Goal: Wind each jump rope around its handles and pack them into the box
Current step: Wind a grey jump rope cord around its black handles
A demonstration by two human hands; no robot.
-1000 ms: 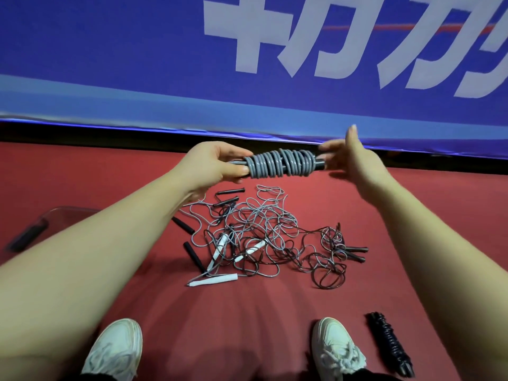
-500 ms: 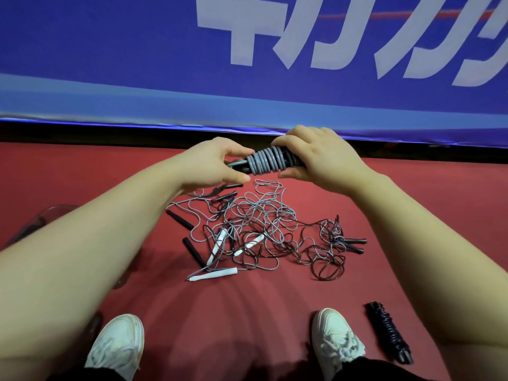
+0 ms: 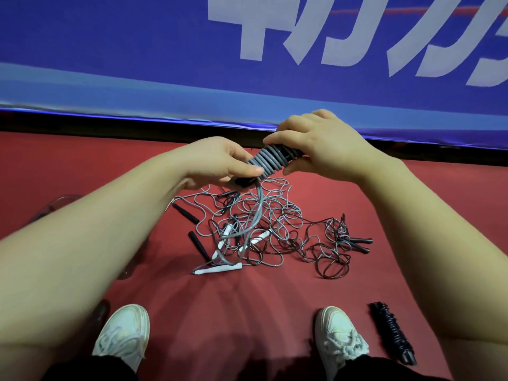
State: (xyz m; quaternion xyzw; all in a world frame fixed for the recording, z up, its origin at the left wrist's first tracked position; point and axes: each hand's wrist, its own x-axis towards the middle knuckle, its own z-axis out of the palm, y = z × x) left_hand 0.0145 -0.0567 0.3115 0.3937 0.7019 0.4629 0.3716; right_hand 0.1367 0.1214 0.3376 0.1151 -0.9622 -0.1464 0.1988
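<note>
Right now both hands are closed on one grey rope bundle (image 3: 268,160), held up off the floor in front of the person. The left hand (image 3: 217,163) pinches its lower end between thumb and fingers, and the right hand (image 3: 327,149) curls over the higher end. The bundle's long axis therefore slants from lower left to upper right between them. A loose tail (image 3: 257,202) drops from the left-hand end, so I judge the last turns start at that hand. Below lies the tangle of unwound ropes (image 3: 288,235) on the red carpet (image 3: 247,312). A wound black rope (image 3: 391,331) lies near the right shoe (image 3: 341,336). What looks like a clear box (image 3: 59,202) peeks out behind the left forearm. A blue banner (image 3: 110,50) backs it all.
</note>
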